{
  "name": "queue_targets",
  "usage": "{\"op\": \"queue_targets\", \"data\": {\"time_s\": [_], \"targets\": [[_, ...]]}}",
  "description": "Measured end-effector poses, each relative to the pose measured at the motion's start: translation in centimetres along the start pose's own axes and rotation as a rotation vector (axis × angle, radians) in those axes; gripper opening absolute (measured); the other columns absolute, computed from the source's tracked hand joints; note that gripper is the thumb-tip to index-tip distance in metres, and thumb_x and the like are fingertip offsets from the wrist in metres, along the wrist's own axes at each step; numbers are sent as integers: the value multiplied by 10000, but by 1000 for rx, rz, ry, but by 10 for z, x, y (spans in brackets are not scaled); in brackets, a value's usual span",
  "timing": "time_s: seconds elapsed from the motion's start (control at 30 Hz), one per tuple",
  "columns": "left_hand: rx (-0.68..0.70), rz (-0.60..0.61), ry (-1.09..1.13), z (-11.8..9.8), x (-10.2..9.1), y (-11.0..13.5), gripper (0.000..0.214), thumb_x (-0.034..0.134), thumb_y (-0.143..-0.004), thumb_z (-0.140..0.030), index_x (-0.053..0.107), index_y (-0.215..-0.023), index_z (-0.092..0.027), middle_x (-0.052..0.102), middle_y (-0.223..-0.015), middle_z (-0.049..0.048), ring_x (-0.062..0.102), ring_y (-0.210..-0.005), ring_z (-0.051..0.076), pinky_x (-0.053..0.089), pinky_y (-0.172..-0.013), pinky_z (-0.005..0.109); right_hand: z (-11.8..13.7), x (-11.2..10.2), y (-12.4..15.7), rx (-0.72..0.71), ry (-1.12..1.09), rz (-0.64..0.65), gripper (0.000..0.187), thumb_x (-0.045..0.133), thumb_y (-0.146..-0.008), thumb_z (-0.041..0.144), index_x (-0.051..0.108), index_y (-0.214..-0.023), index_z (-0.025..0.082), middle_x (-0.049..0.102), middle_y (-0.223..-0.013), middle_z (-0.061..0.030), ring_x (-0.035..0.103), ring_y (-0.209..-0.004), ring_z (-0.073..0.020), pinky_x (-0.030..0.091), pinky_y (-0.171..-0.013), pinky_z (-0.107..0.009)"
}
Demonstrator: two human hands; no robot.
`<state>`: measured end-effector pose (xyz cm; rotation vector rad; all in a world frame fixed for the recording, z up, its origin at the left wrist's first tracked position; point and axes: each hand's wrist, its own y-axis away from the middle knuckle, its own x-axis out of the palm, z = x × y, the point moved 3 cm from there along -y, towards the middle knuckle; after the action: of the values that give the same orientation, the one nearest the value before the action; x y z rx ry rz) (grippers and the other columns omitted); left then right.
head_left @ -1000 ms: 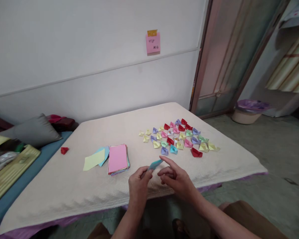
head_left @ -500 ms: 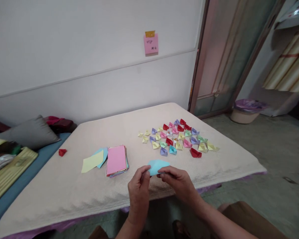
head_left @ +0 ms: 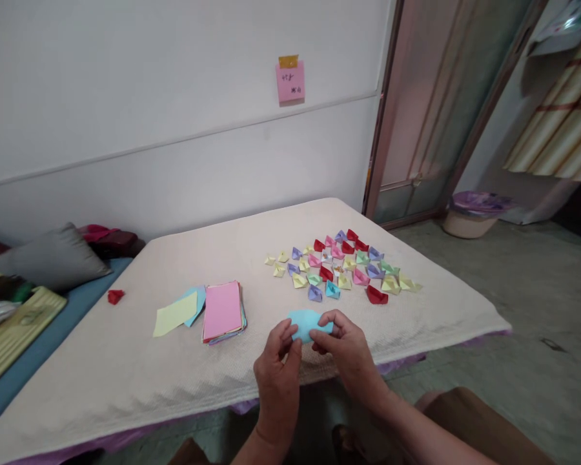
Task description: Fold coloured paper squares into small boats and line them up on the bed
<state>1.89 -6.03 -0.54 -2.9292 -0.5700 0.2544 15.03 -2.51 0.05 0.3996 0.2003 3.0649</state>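
A light-blue piece of folded paper (head_left: 304,321) is held up over the table's front edge, between my two hands. On its left side, my left hand (head_left: 278,358) grips it with thumb and fingers. The thumb and fingers of my right hand (head_left: 346,345) pinch its right part. Beyond the hands, several small folded paper boats (head_left: 336,265) in red, yellow, purple, pink, green and blue stand grouped. Left of my hands lies a stack of coloured paper (head_left: 223,310), pink on top. Beside it a yellow sheet (head_left: 175,314) overlaps a blue sheet (head_left: 197,306).
The cream cloth-covered table (head_left: 140,368) stands against a white wall with a pink note (head_left: 290,82) taped to it. A small red folded paper (head_left: 115,296) lies at the left. Further left are a grey pillow (head_left: 53,258) and a bamboo mat (head_left: 24,332). A lined bin (head_left: 474,213) stands right.
My right thumb and fingers have shifted further over the right part of the blue paper, and the paper shows more of its flat face. My left hand still grips it. The view has shifted slightly.
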Motion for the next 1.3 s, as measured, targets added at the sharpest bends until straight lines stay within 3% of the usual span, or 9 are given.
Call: {"op": "queue_targets", "data": {"time_s": [0.17,0.23,0.37,0.53,0.67,0.8,1.1,1.2,1.3], "targets": [[-41,-27,25,-1,2,1,441,644,-760,-258,561,-1192,-235,680,-1100,78,661,-880,216,498,-800,306,-1,-2,-2,41,-48,-39,565,696,-585,194,475,-1105,189,529,-550,89,497,-454,-112,383,-463,-226],[-72,-63,49,-1,1,-1,542,661,-740,-250,499,-1258,-259,624,-1208,79,666,-864,207,498,-792,298,-3,-1,-3,67,-124,36,478,689,-604,207,521,-1051,173,531,-581,69,498,-484,-110,382,-482,-228],[-133,-67,68,1,2,-4,593,664,-726,-227,453,-1278,-275,509,-1343,88,663,-908,203,490,-826,306,-11,2,-2,137,-229,155,178,698,-599,209,570,-711,157,509,-557,56,443,-492,-92,351,-499,-228],[-154,60,28,0,5,-2,304,628,-754,-227,598,-1056,-206,683,-1052,69,670,-805,193,499,-738,279,-16,1,-2,127,-185,119,179,697,-604,227,535,-558,165,445,-461,75,354,-450,-87,292,-475,-241],[-104,121,50,0,8,-3,142,616,-747,-193,664,-881,-189,691,-919,42,645,-767,178,484,-701,259,-14,0,-3,72,-122,94,148,712,-603,225,585,-571,157,521,-509,52,427,-510,-112,360,-545,-253],[-186,115,103,7,10,-4,98,618,-741,-199,662,-827,-181,676,-773,16,634,-719,169,477,-664,247,-14,5,-2,49,-162,180,132,704,-658,272,661,-683,151,629,-654,10,540,-664,-161,428,-709,-290],[-237,90,120,14,10,-5,119,637,-729,-275,615,-792,-176,685,-684,-1,644,-685,179,468,-631,249,-31,11,4,133,-258,256,248,724,-664,388,674,-635,147,628,-627,-23,587,-684,-191,469,-707,-305],[-245,112,90,16,12,-4,148,648,-725,-303,589,-761,-172,642,-573,-31,609,-586,156,444,-573,236,-32,11,4,144,-264,269,260,734,-654,378,678,-617,127,635,-625,-36,581,-668,-186,463,-713,-311],[-235,170,88,15,15,-3,149,635,-736,-302,559,-759,-176,656,-613,-17,626,-612,166,451,-587,248,-30,9,1,126,-276,266,250,730,-667,361,687,-635,117,645,-633,-40,576,-662,-180,453,-734,-322]]}}
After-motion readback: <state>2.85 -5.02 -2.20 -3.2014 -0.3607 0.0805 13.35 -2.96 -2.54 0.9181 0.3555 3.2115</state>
